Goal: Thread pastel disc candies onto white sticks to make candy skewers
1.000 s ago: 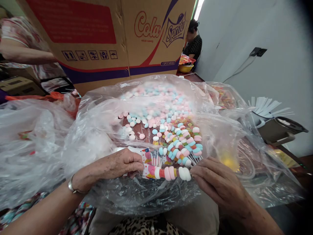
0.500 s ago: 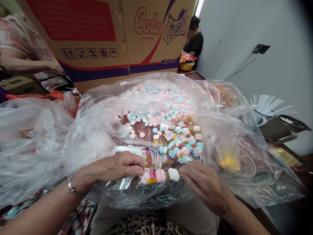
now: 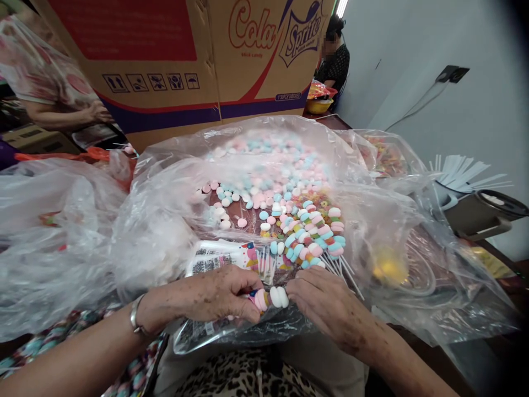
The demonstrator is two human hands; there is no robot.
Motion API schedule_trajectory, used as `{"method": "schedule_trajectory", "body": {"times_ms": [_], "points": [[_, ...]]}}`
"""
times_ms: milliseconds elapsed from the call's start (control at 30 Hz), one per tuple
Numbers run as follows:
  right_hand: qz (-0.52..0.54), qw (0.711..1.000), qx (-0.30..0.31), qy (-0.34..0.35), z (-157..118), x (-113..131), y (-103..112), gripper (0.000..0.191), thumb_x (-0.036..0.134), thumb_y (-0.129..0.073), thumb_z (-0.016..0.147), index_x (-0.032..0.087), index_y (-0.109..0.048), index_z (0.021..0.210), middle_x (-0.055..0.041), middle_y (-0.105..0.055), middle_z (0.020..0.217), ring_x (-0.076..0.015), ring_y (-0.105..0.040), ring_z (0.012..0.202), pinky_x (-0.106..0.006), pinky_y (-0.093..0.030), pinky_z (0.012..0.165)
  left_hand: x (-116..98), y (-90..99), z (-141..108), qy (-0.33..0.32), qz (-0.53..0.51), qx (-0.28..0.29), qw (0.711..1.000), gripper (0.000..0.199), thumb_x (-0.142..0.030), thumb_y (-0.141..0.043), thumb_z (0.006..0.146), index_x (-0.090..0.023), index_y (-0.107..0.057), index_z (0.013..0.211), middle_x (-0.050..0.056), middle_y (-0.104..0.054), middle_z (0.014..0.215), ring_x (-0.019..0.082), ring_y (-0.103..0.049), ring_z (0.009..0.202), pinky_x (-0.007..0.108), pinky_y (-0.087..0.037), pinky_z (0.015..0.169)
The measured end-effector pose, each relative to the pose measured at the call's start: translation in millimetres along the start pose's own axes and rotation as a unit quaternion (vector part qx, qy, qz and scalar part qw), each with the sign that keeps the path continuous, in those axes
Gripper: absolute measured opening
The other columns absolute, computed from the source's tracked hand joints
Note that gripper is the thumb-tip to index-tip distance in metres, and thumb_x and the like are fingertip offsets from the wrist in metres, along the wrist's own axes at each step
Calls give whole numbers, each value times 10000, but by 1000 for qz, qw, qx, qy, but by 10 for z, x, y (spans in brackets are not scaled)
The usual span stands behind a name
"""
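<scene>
My left hand is closed, thumb and fingers pinching a printed plastic wrapper that its fingers mostly cover. A marshmallow skewer with pink and white pieces lies between my hands, its pink end at the wrapper. My right hand is closed at the white end; the stick itself is hidden by the fingers. Just beyond lies a stack of flat printed wrappers. Several assembled marshmallow skewers are heaped past my right hand, white sticks pointing towards me.
Loose pastel marshmallows spread under clear plastic sheeting. A large cardboard box stands behind. At right are a dark jug and white strips. Two other people sit or stand farther back, left and right.
My right hand and the skewer have shifted left. My left hand has moved right over the wrapper, covering more of it and the pink pieces. The person at left has brought their hands together.
</scene>
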State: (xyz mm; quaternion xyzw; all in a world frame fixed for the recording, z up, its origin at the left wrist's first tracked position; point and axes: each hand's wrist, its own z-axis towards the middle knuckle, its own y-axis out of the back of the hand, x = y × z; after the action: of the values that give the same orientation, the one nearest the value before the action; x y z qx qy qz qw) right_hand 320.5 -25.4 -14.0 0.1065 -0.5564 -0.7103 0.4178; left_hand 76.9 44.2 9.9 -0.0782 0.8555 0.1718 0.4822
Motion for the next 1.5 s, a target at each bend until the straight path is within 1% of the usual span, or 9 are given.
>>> {"method": "schedule_trajectory", "body": {"times_ms": [133,367,500,600,833,967,1133,1367,1500], "points": [[-15,1000,2,-14,8,-45,59,283,148,-386,1020,173,-606,843,-18,-606,736,-158,-526,672,-294,-389,651,18,-4,-40,-56,55,-44,996,329,-503,-710,820,-185,-629,844,-37,-508,731,129,-407,665,226,-282,556],[-9,999,38,-22,10,-71,147,283,161,-363,1031,172,-605,884,-22,-625,767,-162,-548,697,-295,-400,659,163,11,-139,-17,102,-40,994,346,-511,-755,800,-212,-662,947,-45,-604,789,146,-490,701,229,-296,582],[-14,998,57,-22,44,-27,96,225,141,-423,1001,184,-585,852,-6,-625,749,-149,-545,664,-288,-387,634,197,-4,-138,-73,133,-81,985,300,-494,-723,840,-216,-660,932,-28,-622,821,161,-508,732,235,-309,620],[-20,998,54,-2,83,14,-39,193,118,-474,966,184,-575,814,-5,-628,745,-147,-542,659,-290,-365,628,182,-38,-88,-73,129,-86,985,322,-494,-719,843,-203,-663,969,-14,-609,816,171,-493,733,245,-308,627],[-23,996,-4,81,208,29,-341,258,115,-427,992,188,-561,784,-1,-596,707,-151,-487,640,-307,-325,642,205,-179,107,-114,26,-82,990,347,-480,-742,811,-193,-661,990,-6,-625,868,182,-504,778,261,-368,687],[-78,995,-18,62,283,-40,-83,230,155,-456,1001,166,-608,828,-29,-617,744,-175,-509,713,-323,-346,697,179,-222,78,-78,-53,-113,989,314,-457,-716,826,-195,-642,983,-7,-626,822,166,-524,732,256,-399,646],[-60,996,-23,58,292,-167,232,286,134,-392,1023,162,-644,890,-34,-615,762,-176,-500,743,-306,-361,693,171,-291,48,19,-194,-99,976,453,-622,-490,928,-183,-600,931,34,-686,808,108,-536,551,203,-330,467],[58,994,21,96,359,-119,-61,410,184,-317,1061,166,-565,735,-21,-578,728,-144,-446,660,-294,-338,634,209,-439,173,-14,-219,-214,952,494,-668,-517,880,-189,-554,764,-1,-628,661,143,-622,523,196,-386,420],[85,993,-61,51,361,-39,-161,344,230,-340,1058,176,-588,825,-34,-584,767,-164,-505,729,-298,-396,676,174,-485,161,7,-210,-283,936,452,-628,-477,918,-205,-531,768,-33,-561,604,141,-606,496,184,-338,394]]}}
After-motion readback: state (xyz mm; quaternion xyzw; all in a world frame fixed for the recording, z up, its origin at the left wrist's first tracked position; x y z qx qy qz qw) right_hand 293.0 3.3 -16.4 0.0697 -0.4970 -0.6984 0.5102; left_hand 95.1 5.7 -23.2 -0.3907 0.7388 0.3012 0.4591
